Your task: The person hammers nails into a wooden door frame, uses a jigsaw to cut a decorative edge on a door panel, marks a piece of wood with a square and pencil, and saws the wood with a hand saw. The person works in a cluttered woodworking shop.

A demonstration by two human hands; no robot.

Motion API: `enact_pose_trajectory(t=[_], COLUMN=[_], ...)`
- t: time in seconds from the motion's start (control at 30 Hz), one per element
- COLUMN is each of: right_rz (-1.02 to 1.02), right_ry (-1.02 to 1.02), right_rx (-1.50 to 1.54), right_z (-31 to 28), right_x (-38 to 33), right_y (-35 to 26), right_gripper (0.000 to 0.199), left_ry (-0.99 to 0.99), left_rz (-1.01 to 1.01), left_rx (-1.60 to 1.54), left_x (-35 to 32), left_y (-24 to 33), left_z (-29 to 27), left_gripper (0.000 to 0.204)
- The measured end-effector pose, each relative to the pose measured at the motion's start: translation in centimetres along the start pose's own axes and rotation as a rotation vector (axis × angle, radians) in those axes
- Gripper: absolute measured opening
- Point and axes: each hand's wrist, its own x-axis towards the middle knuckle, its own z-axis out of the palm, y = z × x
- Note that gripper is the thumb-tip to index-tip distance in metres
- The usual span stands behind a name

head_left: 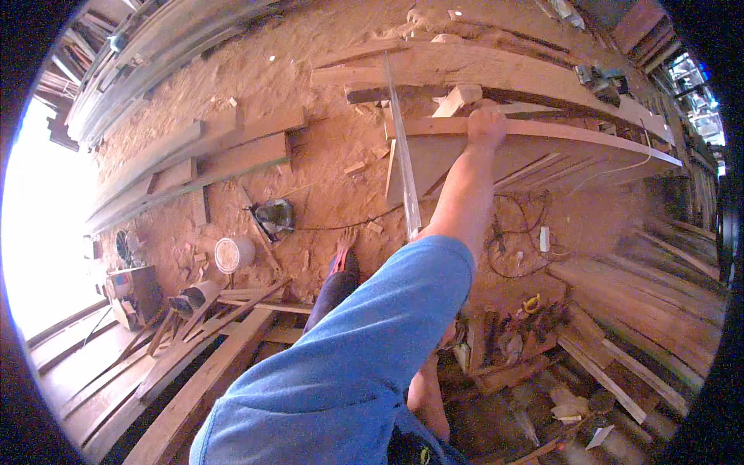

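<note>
My left hand (487, 125) is closed over the top edge of a panelled wooden door (589, 139), which looks to be standing on its long edge. Its fingers curl to the far side and are partly hidden. A long, thin metal strip (401, 139) crosses by the door's left end; its near end goes behind my blue-sleeved left arm. My right hand does not show. Bare skin below the sleeve may be my right forearm, but I cannot tell. Beyond the door lie a wide plank (465, 66) and a short wood block (459, 101).
Boards (232, 155) lie on the sawdust-covered ground at left, near a white bucket (234, 254) and a dark bag-like thing (274, 217). A black cable (496, 256) loops below the door. Timber stacks (635, 302) line the right; beams (194, 380) cross the lower left.
</note>
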Motion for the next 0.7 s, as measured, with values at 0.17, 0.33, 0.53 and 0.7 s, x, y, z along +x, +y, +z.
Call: enact_pose_trajectory(t=[0.17,0.33,0.53,0.7], right_rz=[0.002,-0.029,0.038,-0.032], right_ry=[-0.031,-0.040,-0.070,-0.081], right_rx=[-0.018,-0.063,-0.016,-0.099], right_z=[-0.2,-0.4,-2.8,-3.0], right_x=[0.0,-0.3,-5.9,-4.4], right_y=[0.1,0.7,-0.2,2.0], right_gripper=[0.044,0.044,0.045,0.045], left_ry=[-0.160,-0.161,-0.104,-0.090], left_rz=[0.043,0.101,0.182,0.061], left_rx=[0.080,0.093,0.134,0.008], left_x=[-1.7,-3.4,-3.6,-3.3], left_y=[0.8,1.1,0.9,1.1], left_z=[-1.8,-4.0,-4.5,-2.6], left_gripper=[0.031,0.030,0.028,0.027])
